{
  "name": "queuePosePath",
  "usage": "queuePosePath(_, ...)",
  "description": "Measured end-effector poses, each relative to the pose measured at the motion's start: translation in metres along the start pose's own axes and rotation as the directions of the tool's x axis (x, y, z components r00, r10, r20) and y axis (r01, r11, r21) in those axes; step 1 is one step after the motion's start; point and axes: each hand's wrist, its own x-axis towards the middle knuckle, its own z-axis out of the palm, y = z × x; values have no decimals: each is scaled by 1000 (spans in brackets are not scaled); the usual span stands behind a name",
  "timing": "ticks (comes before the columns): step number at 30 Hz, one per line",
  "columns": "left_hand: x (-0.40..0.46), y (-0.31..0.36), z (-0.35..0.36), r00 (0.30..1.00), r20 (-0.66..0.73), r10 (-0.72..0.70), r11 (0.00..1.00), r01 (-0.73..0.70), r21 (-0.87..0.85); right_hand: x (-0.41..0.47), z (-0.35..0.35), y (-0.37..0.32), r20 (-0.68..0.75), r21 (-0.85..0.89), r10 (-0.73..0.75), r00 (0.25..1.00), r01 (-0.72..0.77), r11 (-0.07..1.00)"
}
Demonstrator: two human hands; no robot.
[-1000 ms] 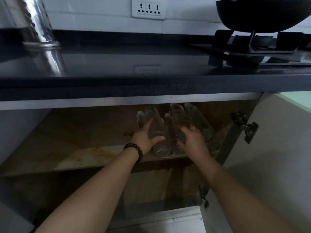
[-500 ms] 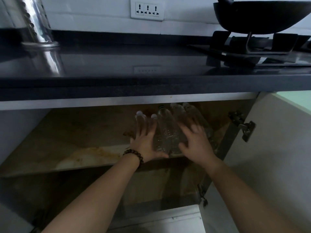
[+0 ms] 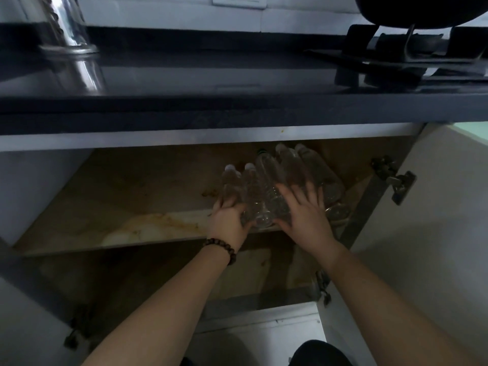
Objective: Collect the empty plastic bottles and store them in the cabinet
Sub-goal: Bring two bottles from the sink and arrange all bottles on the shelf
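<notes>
**Bottles lying on the cabinet shelf, a hand on either side**

The bottles (image 3: 266,191) are clear plastic and lie in a tight cluster on the upper shelf (image 3: 111,220) of the open cabinet, toward its right end. Their caps point to the far side and their bases sit near the shelf's front edge. At least five can be counted; the far right ones are dim and hard to separate.

Far left, on the dark desk (image 3: 184,83) above the cabinet, stands a shiny metal vessel (image 3: 67,27), cut off by the top edge. Below it the shelf surface is brown with pale stains along the front.

The left hand (image 3: 228,220), with a bead bracelet (image 3: 221,249) at the wrist, is at the left side of the cluster. Its fingers curl round the leftmost bottle near its base, and the thumb lies against the neighbouring bottle.

The right hand (image 3: 303,215) lies on top of the middle and right bottles, fingers spread and fairly straight, palm down, touching them without closing round any.

Right of the bottles, a metal hinge (image 3: 393,178) joins the cabinet wall to the open pale door (image 3: 427,220). Above, on the desk's right end, a black stove (image 3: 396,56) carries a dark pan (image 3: 422,9), only partly in view. A wall socket (image 3: 239,1) shows at the top edge.
</notes>
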Motion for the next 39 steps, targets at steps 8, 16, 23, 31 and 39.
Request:
queuePosePath(8,5,12,-10,964,195,-180,976,201,-89,-41,19,6,-95,296,369,924,-328,897)
queuePosePath(16,15,15,-2,950,191,-246,968,250,3,-20,37,11,-76,320,510,857,-463,826)
queuePosePath(23,23,18,1,959,154,-238,970,242,-13,-12,45,13,-50,313,544,837,-504,805)
queuePosePath(31,14,19,-3,981,138,-136,964,99,246,-52,56,2,-18,278,490,872,-466,840)
queuePosePath(39,12,24,0,991,123,-58,984,36,173,-46,70,6,182,224,359,916,-394,892)
